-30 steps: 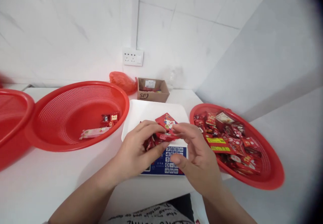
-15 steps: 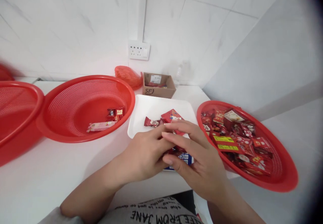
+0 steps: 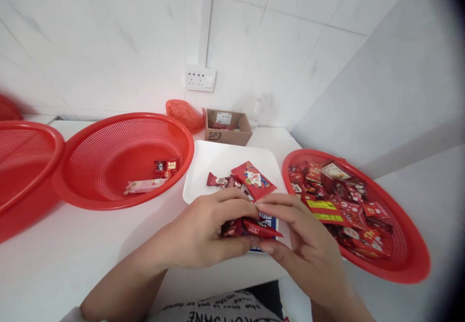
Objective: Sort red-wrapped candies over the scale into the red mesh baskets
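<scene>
My left hand (image 3: 214,230) is closed around a small bunch of red candy packets (image 3: 254,227), their ends sticking out to the right. My right hand (image 3: 301,239) curves round the other side of the bunch, fingertips above and thumb below, meeting the left fingertips. Both hands are over the front of a white scale (image 3: 203,155), partly covering its blue keypad (image 3: 268,221). On the scale's white tray lie a flat square red packet (image 3: 253,179) and some dark red twisted candies (image 3: 220,180).
At right a red basket (image 3: 410,264) holds many wrapped sweets. A red basket (image 3: 109,167) at left has a few candies and a pink packet (image 3: 145,185). Beyond it stands another red basket (image 3: 22,181). A cardboard box (image 3: 230,136) and red plastic bag (image 3: 185,115) sit by the wall.
My hands have come slightly nearer to me and the right has shifted right, off the left fingers. More of the held packets and the square red packet now shows.
</scene>
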`<state>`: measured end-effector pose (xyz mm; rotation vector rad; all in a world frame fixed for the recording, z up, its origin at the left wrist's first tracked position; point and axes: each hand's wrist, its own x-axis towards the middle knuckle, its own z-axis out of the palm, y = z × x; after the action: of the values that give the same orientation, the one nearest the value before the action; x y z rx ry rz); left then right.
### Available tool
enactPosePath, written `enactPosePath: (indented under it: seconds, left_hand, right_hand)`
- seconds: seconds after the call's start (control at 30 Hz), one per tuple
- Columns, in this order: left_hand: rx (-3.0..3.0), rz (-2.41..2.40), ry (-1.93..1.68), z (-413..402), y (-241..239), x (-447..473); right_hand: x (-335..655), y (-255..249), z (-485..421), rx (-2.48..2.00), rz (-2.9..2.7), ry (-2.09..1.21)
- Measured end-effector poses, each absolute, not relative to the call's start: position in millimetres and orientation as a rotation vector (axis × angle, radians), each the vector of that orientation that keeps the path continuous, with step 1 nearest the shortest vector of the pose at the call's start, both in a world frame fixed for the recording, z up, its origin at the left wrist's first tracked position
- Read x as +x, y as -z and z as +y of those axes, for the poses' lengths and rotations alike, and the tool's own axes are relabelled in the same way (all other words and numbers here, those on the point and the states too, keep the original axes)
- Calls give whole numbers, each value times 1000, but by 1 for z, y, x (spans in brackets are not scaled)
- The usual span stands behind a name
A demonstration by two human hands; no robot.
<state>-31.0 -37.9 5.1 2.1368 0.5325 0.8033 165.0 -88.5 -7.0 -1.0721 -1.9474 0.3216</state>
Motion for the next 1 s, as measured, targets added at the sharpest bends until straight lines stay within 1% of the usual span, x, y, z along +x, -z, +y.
enactPosePath:
  seconds: [0.2,0.27,0.33,0.47,0.6,0.77,1.0]
  left_hand:
    - [2171,639,-730,-41,-2,-26]
    - [2137,705,-775,-40,-2,-26]
    - [2047,821,-903,-36,-2,-30]
    - [1623,1006,-1204,-26,-2,-42]
    - [1069,825,-1366,-18,-4,-46]
    - [705,718,-1312,-14,-10,-41]
    - [696,711,-1346,-17,-8,-38]
  right_hand:
    - [165,10,-90,-1037,-1940,-260]
    - [168,12,-88,-1097,-1872,-242]
    - [174,16,-83,-1244,-1728,-215]
    - [191,26,-65,-1600,-1577,-215]
    - [199,33,-48,-1770,-1611,-248]
    - [195,38,-33,-1715,-1686,-326]
    - [172,41,-15,-1449,-1812,-299]
